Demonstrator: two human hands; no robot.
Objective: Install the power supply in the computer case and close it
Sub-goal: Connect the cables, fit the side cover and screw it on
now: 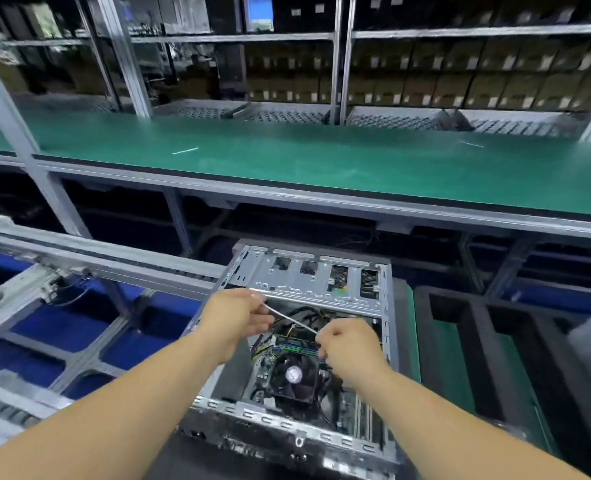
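Observation:
An open grey computer case [387, 327] lies on its side in front of me, with the motherboard, a black CPU fan [294, 375] and loose cables [308, 315] showing inside. Both hands hover over the cable area. My left hand [238, 315] pinches one end of a thin white strip, like a cable tie [289, 318]. My right hand [349, 342] grips its other end, so the strip is stretched between them. No power supply can be clearly made out; my hands hide part of the inside.
A green conveyor belt [321, 157] runs across behind the case. Blue bins [62, 327] under a metal roller frame lie at the left. Black foam trays [488, 344] stand at the right. Shelves of boxes [460, 77] fill the background.

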